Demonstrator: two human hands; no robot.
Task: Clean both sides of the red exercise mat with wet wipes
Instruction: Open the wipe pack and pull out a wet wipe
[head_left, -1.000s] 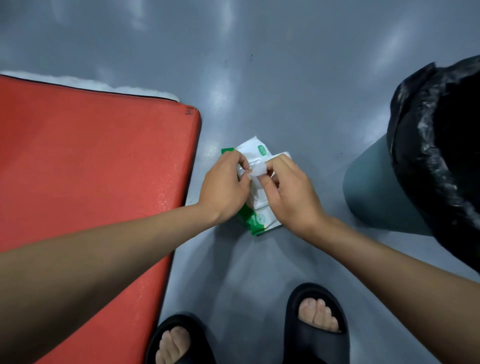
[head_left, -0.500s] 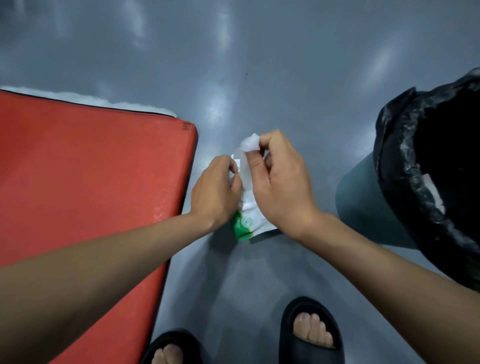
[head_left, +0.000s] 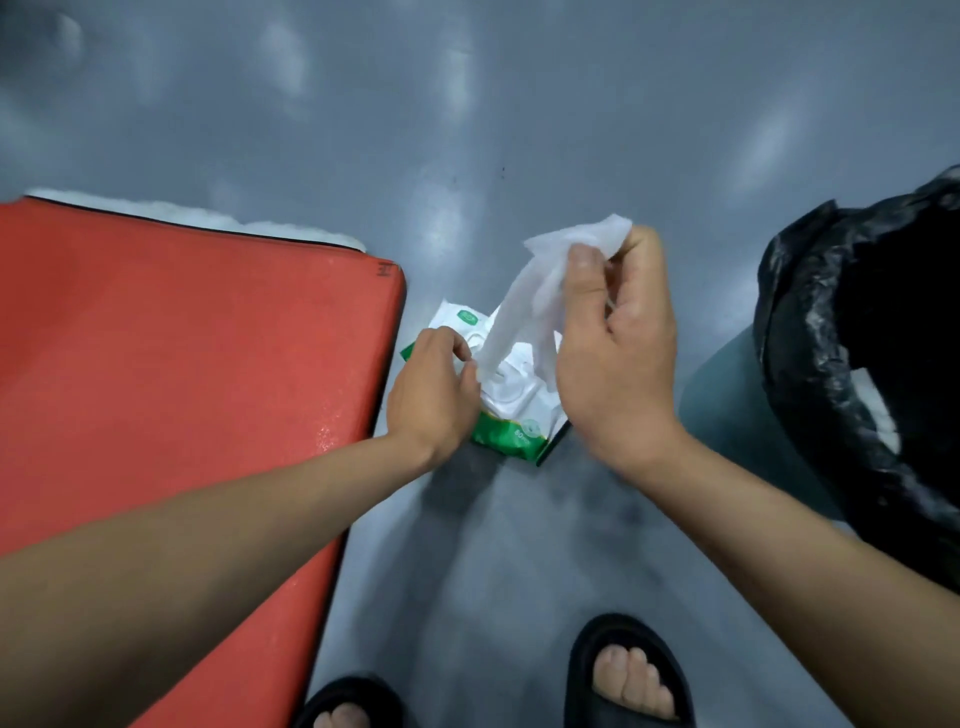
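The red exercise mat (head_left: 171, 364) lies flat on the grey floor (head_left: 467, 130) at our left, its rounded near corner just beside the pack of wet wipes (head_left: 511, 410), and a strip of something white shows along its far edge. Droplets glisten on the mat's surface close to that right-hand border. We've got the left hand (head_left: 434, 395) down on the pack, fingers curled over its left side and pinning it to the floor. The pack is white on top with a green band on its near end, and its lid area is showing between our two hands. Up above, the right hand (head_left: 615, 358) has a wet wipe (head_left: 524, 306) pinched between thumb and fingertips, held up high. The sheet trails down from that pinch in a long, crumpled ribbon, its lower end at the pack's opening; whether it is free of the pack we cannot tell. Off to the right stands a bin (head_left: 727, 415) lined with a black bag (head_left: 857, 364), the bag's rim bulging out over the edge, something pale visible inside it. At the bottom we see our feet in black slides (head_left: 628, 670), toes pointing towards the pack, well back from it.
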